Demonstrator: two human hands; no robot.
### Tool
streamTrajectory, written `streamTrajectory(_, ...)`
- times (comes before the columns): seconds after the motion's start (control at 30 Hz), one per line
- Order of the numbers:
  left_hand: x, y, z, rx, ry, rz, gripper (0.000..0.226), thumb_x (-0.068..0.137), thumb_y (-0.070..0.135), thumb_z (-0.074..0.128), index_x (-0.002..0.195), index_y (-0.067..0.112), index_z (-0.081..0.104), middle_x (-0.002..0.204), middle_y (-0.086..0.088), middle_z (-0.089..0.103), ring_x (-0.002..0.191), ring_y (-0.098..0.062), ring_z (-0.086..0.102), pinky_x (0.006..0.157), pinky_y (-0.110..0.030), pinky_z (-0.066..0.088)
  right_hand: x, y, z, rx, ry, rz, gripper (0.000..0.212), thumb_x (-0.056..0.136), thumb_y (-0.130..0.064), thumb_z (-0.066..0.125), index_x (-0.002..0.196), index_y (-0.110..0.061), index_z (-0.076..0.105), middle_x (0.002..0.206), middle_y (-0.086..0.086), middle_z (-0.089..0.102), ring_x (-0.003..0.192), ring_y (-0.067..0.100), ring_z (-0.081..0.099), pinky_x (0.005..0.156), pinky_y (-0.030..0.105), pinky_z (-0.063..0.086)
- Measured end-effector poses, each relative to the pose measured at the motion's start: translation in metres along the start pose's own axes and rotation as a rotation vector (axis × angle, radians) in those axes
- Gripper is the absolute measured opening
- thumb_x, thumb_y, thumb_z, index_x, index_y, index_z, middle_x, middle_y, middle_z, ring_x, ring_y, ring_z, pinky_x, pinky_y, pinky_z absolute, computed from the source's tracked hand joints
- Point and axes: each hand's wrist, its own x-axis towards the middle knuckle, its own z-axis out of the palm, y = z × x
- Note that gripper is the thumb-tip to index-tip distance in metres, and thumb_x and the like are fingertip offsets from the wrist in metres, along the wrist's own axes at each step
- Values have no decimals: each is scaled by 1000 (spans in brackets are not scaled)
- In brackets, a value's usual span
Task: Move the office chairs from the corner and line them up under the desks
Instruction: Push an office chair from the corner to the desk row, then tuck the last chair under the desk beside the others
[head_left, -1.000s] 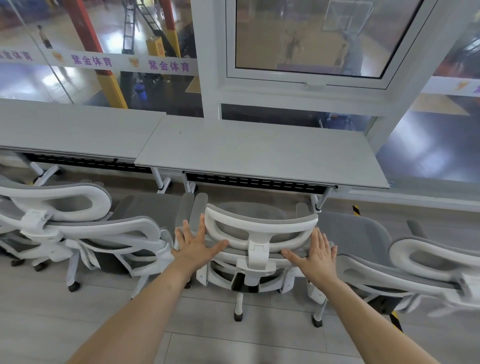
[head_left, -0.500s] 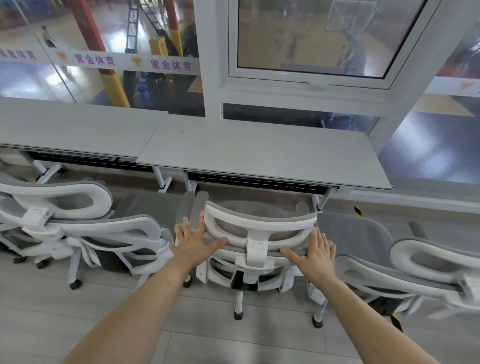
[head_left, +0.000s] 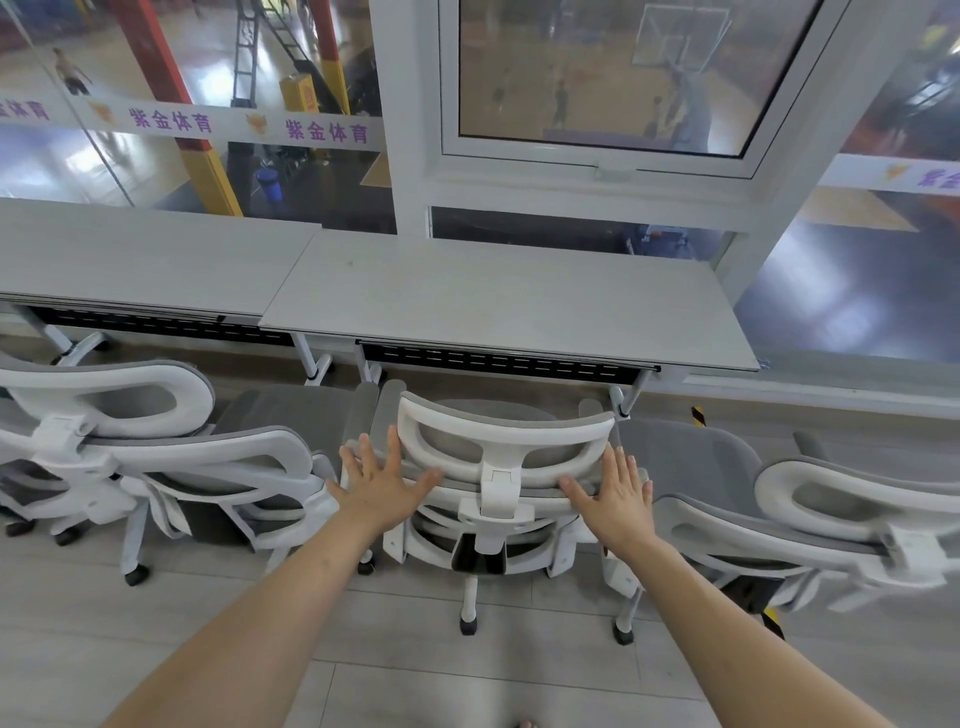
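A white-framed office chair (head_left: 498, 441) with grey mesh stands in front of me, facing the right-hand grey desk (head_left: 493, 306); its seat front reaches just under the desk edge. My left hand (head_left: 382, 483) presses flat against the left side of its backrest, fingers straight. My right hand (head_left: 618, 493) lies flat on the right side of the same backrest. A matching chair (head_left: 171, 452) stands to the left, and another matching chair (head_left: 810, 499) to the right, both side by side with it.
A second grey desk (head_left: 135, 265) joins the first on the left, both against a glass wall with a white window frame (head_left: 415, 171). Desk legs with castors (head_left: 317, 369) stand between the chairs. Light wood-look floor (head_left: 415, 675) lies behind the chairs.
Both hands stay flat on the backrest. The chair and desks sit slightly closer in view, with the chair a little nearer the desk edge.
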Motion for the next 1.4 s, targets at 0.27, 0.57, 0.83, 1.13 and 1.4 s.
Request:
streamTrajectory(0.27, -62, 15, 7, 98, -40, 151, 79, 102, 66, 34, 166, 36, -1, 172, -5, -21, 158, -41, -13, 124, -65, -3, -55, 10, -4, -120, -3, -85, 64, 104, -60, 39, 160, -31, 25, 173, 3, 7, 160, 25, 1, 127, 51, 16)
streamTrajectory(0.57, -152, 88, 22, 121, 184, 439, 48, 106, 47, 37, 149, 28, 42, 140, 0, 56, 122, -25, 57, 94, -45, 48, -156, 58, -43, -199, 209, -17, 38, 101, -53, 49, 131, -33, 62, 133, -11, 58, 120, 15, 57, 95, 39, 50)
streamTrajectory(0.83, -200, 188, 96, 128, 161, 580, 48, 105, 46, 40, 149, 27, 42, 143, 3, 55, 126, -23, 54, 97, -44, 47, -199, 170, -94, -158, 373, 23, 30, 99, -47, 56, 124, -33, 65, 130, -12, 62, 120, 17, 56, 86, 36, 50)
streamTrajectory(1.13, -242, 341, 191, 172, 103, 533, 54, 105, 47, 41, 153, 23, 40, 142, -8, 55, 129, -31, 53, 99, -47, 48, -213, 328, -176, -142, 344, -38, 34, 100, -48, 51, 125, -30, 66, 129, -11, 63, 119, 18, 56, 90, 36, 49)
streamTrajectory(1.4, -239, 417, 218, 163, 121, 458, 55, 105, 47, 38, 154, 23, 39, 149, -9, 51, 134, -32, 48, 100, -48, 45, -178, 401, -224, -88, 279, 8, 37, 102, -42, 54, 134, -25, 61, 141, -3, 58, 134, 22, 47, 100, 42, 47)
